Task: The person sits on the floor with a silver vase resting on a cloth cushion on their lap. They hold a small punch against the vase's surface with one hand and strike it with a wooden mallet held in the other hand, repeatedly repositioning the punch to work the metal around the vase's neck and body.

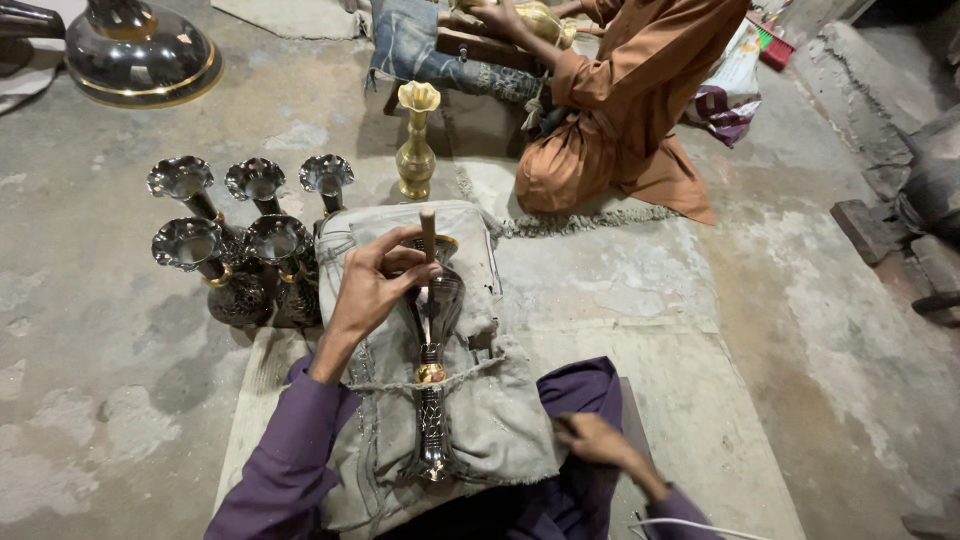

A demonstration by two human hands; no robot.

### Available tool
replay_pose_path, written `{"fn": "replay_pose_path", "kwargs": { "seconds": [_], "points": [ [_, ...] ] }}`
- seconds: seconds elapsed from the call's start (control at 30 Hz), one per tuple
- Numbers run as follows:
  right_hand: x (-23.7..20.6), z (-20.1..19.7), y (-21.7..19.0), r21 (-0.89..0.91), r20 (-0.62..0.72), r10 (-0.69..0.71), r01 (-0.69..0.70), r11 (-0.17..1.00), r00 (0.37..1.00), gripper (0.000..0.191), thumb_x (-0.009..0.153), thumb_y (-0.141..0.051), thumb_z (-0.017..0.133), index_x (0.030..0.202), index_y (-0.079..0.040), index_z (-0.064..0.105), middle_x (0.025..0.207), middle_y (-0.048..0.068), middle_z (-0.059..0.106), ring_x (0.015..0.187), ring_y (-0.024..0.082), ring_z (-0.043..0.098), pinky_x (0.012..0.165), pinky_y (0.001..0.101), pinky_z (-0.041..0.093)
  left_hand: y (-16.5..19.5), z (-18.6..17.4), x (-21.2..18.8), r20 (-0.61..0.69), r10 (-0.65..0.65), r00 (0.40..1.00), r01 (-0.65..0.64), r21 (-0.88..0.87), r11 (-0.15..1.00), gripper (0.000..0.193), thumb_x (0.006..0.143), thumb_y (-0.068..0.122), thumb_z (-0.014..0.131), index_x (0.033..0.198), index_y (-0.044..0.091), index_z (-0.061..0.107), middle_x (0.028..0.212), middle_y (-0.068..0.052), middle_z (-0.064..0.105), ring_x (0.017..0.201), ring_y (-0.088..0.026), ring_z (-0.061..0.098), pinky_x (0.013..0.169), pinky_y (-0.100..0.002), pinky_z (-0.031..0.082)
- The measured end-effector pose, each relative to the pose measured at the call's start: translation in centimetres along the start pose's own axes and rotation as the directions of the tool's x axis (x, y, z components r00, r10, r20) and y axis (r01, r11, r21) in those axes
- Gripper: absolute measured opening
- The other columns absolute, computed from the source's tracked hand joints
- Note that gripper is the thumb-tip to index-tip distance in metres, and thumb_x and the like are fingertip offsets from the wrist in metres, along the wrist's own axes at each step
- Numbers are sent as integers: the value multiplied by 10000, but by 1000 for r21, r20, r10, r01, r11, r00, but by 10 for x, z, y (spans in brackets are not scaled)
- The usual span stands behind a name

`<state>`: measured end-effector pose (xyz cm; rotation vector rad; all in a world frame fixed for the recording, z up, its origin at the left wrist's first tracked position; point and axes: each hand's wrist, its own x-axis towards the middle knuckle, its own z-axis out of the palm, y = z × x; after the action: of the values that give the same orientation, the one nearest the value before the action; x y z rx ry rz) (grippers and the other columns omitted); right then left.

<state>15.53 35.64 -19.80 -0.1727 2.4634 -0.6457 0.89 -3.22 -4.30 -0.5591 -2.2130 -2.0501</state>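
Gripping: left hand (372, 285) is curled around a wooden-handled tool (428, 232), tip set near the flared mouth of a dark metal vase (434, 345).
Vase position: lying lengthwise under that hand on a folded grey cloth pad (500, 400), foot pointing back toward the person's lap.
Right hand: right hand (598, 440) rests low beside the pad, fingers loosely bent, apparently holding nothing, though the view there is dim.
Handling: the vase looks stiff, fairly heavy and slick where polished; its narrow neck with the brass-coloured collar (431, 373) seems the surest hold, and the thin flared rim would likely dent.
Textures: engraved, patterned foot; glossy dark body; frayed, soft cloth.
Beyond the left hand: five matching dark vases (240, 250) standing close together, and one gold-coloured vase (416, 150) farther off.
Background: another person in an orange garment (640, 90) sits on the concrete floor (800, 330).
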Motion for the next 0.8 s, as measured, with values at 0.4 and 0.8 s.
{"fn": "replay_pose_path", "kwargs": {
  "seconds": [0.4,0.8],
  "points": [
    [-51,-151,-32,180,-583,70,45,983,809,663,896,-327,710,1480,-97,499,1086,171,702,836,201,693,675,392,580,6,0,7,112,72,991,-85,123,989,480,929,109,728,1391,129,600,1045,-112,802,937,-163,794,798,-300,652],
    [-55,-214,-169,-516,-635,-592,299,803,496,624,901,-213,747,1484,-144,537,1145,172,690,900,317,710,745,422,578,20,2,2,157,42,987,-66,154,986,501,899,51,732,1379,121,602,1015,-85,795,915,-113,759,790,-294,621]
  ]
}}
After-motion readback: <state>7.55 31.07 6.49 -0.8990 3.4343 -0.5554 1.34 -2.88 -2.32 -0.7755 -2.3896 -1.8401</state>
